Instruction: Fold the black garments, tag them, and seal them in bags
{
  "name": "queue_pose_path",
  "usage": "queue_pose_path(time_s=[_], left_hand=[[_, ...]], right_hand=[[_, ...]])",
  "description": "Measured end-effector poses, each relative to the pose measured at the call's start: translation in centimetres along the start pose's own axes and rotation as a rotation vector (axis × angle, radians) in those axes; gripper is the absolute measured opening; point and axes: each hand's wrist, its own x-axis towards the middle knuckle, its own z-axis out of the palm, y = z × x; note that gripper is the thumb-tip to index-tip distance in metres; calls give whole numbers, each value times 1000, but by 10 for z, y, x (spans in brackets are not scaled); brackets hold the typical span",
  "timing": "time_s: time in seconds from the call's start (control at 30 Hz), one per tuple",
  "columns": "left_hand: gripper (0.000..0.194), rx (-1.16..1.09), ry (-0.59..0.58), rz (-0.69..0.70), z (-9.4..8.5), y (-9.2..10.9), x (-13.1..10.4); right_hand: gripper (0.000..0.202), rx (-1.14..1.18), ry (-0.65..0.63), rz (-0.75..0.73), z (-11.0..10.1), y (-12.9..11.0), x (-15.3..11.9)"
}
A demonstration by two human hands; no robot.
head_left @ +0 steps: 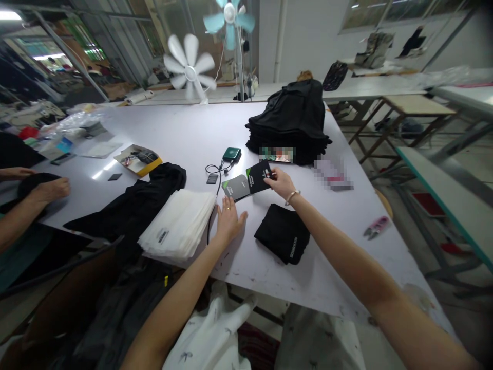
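My right hand (280,182) pinches a black cardboard tag (257,177) with a green corner. Beside that tag, and partly under its edge, is a grey tag (236,187) of the same style. My left hand (230,220) lies with fingers spread on the table, its fingertips close to the grey tag. Between my forearms rests a folded black garment (283,234) with pale lettering. Left of my left hand sits a stack of translucent white bags (179,223).
A tall pile of black garments (288,115) stands at the back right. Pink snips (376,227) lie near the right edge. A green device (231,153) with a cord, a yellow box (138,160) and loose black cloth (134,205) are leftward. Another person's hand (52,189) is far left.
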Motion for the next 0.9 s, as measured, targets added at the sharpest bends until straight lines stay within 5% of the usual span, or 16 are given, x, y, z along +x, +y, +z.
queue_pose_path(time_s=[0.07,0.17,0.3,0.43,0.67,0.9], left_hand=[[65,-117,1,93,-4,10,-4],[58,-322,-117,389,-13,34,-18],[64,-469,-306,597,-23,60,-44],[57,-494,-265,558,-25,67,-62],[57,-329,-64,560,-28,77,-63],[59,-226,-292,684,-16,94,-59]], right_hand=[[54,126,46,7,-19,10,-36],[91,606,158,30,-43,27,-95],[93,733,158,152,-55,44,-153],[78,515,-2,164,-53,55,-175],[70,-282,-172,11,-54,57,-187],[52,-684,-64,-77,-48,61,-194]])
